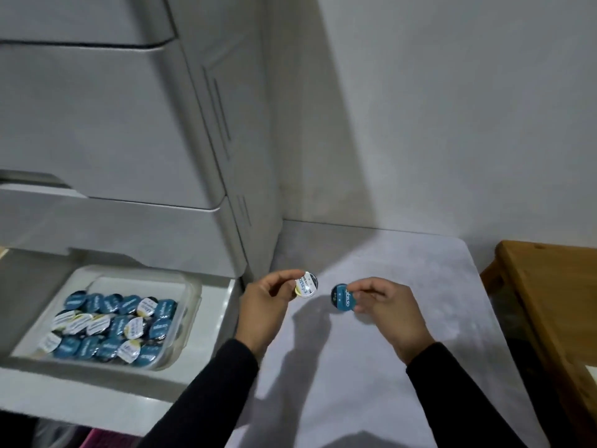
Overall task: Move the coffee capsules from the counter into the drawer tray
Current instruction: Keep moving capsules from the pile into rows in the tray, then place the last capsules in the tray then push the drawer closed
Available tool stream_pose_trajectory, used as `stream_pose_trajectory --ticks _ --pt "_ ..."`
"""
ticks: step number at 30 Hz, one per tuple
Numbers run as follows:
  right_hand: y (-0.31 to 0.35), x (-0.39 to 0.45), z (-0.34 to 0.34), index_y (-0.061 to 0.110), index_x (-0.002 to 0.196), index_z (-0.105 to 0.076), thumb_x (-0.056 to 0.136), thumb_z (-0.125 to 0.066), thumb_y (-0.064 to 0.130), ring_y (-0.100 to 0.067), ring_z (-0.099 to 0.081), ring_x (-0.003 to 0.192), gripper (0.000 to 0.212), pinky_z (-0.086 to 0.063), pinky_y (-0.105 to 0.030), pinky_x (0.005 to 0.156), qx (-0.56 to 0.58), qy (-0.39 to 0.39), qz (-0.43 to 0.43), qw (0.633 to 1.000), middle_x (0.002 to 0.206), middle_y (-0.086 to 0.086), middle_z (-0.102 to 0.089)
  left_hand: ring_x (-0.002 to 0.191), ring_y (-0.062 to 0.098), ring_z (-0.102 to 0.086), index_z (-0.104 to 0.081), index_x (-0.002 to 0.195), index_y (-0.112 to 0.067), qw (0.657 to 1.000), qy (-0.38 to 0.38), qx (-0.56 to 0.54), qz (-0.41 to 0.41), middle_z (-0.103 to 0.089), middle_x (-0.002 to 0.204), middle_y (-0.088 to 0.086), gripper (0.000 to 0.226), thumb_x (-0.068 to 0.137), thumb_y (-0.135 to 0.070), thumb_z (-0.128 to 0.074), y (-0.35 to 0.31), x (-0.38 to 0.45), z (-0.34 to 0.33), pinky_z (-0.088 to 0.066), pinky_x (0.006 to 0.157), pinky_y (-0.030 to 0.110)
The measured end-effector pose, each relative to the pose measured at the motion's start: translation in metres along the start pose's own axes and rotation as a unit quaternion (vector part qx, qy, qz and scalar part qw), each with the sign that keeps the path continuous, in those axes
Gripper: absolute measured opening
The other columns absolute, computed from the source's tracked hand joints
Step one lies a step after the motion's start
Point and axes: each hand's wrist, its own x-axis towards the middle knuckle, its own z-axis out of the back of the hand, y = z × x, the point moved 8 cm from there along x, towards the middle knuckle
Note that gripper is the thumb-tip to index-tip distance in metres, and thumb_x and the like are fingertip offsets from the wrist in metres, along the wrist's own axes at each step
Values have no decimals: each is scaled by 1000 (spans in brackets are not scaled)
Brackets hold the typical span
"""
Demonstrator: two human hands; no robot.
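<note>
My left hand point(266, 300) pinches a white-lidded coffee capsule point(307, 285) above the pale counter point(371, 367). Just to its right, my right hand point(384, 305) grips a blue-lidded coffee capsule point(342, 298) at about the same height. Both capsules are lifted off the counter and cast shadows on it. At the lower left, a clear plastic tray point(190, 299) sits in the open white drawer point(97, 392). Several blue and white capsules point(113, 324) lie packed in rows inside the tray.
Closed white drawer fronts point(97, 124) stack above the open drawer. A grey wall point(452, 108) stands behind the counter. A wooden table or stool point(555, 302) stands beyond the counter's right edge.
</note>
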Motion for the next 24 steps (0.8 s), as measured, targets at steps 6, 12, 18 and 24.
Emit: stream_pose_trajectory --ticks 6,12,18,24 --pt "51 -18 -92 15 75 -70 83 -58 -4 -2 -63 55 25 -49 -8 55 18 63 32 997 72 2 -70 82 10 -69 -74 87 -24 999 -43 -5 -26 -75 88 -4 28 88 -4 -55 -38 -15 97 -54 77 23" --pt "70 -38 -215 12 75 -70 84 -55 -6 2 -61 55 25 -49 -8 56 -1 147 34 989 76 -1 -69 63 -4 -62 -74 90 -21 996 -65 49 -22 -72 73 -9 25 88 -4 -55 -35 -7 223 -48 58 9" --pt "56 -35 -337 19 71 -71 83 -60 -1 -4 -63 57 25 -51 -15 56 -53 164 0 985 77 -3 -70 69 2 -65 -72 89 -24 992 -45 114 24 -74 81 -6 25 87 -3 -59 3 23 359 -51 61 14" --pt "24 -6 -411 21 73 -73 83 -62 6 -16 -70 75 22 -58 -35 81 -63 103 -65 991 82 -1 -73 73 11 -67 -71 83 -18 991 -10 111 70 -74 76 -7 26 84 5 -60 41 65 420 -51 61 11"
